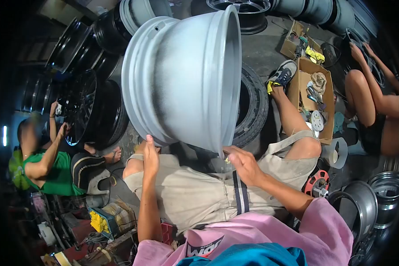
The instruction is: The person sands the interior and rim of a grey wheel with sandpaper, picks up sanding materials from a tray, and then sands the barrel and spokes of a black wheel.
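Observation:
A large pale grey wheel rim (186, 75) stands tilted in front of me, above my lap, with a dark smudged band round its barrel. My left hand (150, 159) is at its lower left edge, thumb up against the rim and the other fingers mostly hidden. At the lower right lip is my right hand (244, 166), its fingers bent and pinched together by the edge. A small yellowish bit shows at those fingertips, too small to name. Behind the rim a black tyre (252, 106) lies on the floor, partly covered by it.
On the right stands a cardboard box (303, 84) of tools and scraps, near my shoe (283, 73). A person in green (53, 173) handles a black wheel (82, 108) at left; another person's arms (370, 66) work at right. Several rims (361, 208) surround me.

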{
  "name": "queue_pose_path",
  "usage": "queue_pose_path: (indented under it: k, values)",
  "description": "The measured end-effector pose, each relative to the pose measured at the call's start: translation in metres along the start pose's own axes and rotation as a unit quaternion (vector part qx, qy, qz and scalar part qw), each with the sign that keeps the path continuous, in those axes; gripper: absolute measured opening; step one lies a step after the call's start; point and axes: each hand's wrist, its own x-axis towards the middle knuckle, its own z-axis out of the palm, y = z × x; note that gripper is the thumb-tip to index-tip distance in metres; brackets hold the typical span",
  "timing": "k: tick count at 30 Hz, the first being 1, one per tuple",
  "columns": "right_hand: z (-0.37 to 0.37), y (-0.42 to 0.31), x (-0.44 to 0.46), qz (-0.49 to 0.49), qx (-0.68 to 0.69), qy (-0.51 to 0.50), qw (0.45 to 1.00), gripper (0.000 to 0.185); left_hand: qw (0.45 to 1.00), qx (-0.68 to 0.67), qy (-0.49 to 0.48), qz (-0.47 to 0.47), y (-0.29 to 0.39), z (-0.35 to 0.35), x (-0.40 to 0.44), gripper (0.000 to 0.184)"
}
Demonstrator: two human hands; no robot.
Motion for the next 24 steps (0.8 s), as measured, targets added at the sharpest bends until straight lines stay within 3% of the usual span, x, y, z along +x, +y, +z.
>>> queue_pose_path:
  k: [2, 4, 8, 10, 11, 14, 16, 19, 21, 23, 24]
  values:
    - [0.001, 0.0, 0.002, -0.001, -0.054, -0.021, 0.998, 0.046, 0.998, -0.054, 0.012, 0.003, -0.007, 0.003, -0.001, 0.074]
    - [0.003, 0.012, 0.008, -0.009, -0.136, -0.054, 0.989, 0.051, 0.995, 0.084, -0.001, 0.044, -0.009, -0.005, 0.003, 0.069]
    - [0.007, 0.047, 0.029, -0.022, -0.208, -0.119, 0.971, 0.048, 0.992, 0.087, 0.046, 0.083, 0.0, 0.001, 0.001, 0.063]
    - [0.01, 0.054, 0.04, -0.114, -0.293, -0.111, 0.943, 0.044, 0.989, 0.121, 0.037, 0.082, -0.008, -0.004, 0.006, 0.071]
    - [0.012, 0.057, 0.042, -0.114, -0.293, -0.107, 0.943, 0.044, 0.988, 0.122, 0.036, 0.085, -0.011, -0.005, 0.007, 0.071]
    - [0.016, 0.062, 0.046, -0.157, -0.254, -0.059, 0.952, 0.041, 0.988, 0.122, 0.037, 0.084, 0.001, -0.001, 0.01, 0.071]
    - [0.017, 0.05, 0.053, -0.203, -0.225, -0.023, 0.953, 0.034, 0.984, 0.07, 0.082, 0.143, 0.023, 0.007, 0.013, 0.065]
    - [0.02, 0.013, 0.063, -0.192, -0.15, 0.006, 0.97, 0.029, 0.978, 0.068, 0.082, 0.179, 0.064, 0.001, 0.033, 0.064]
    - [0.027, -0.014, 0.076, -0.185, -0.112, 0.026, 0.976, 0.024, 0.963, 0.136, 0.083, 0.218, 0.11, -0.003, 0.056, 0.064]
    - [0.036, -0.05, 0.095, -0.134, -0.007, 0.153, 0.979, 0.023, 0.941, 0.223, 0.085, 0.241, 0.162, -0.001, 0.09, 0.064]
    - [0.036, -0.066, 0.109, -0.116, 0.028, 0.169, 0.978, 0.028, 0.935, 0.24, 0.079, 0.25, 0.189, 0.007, 0.109, 0.065]
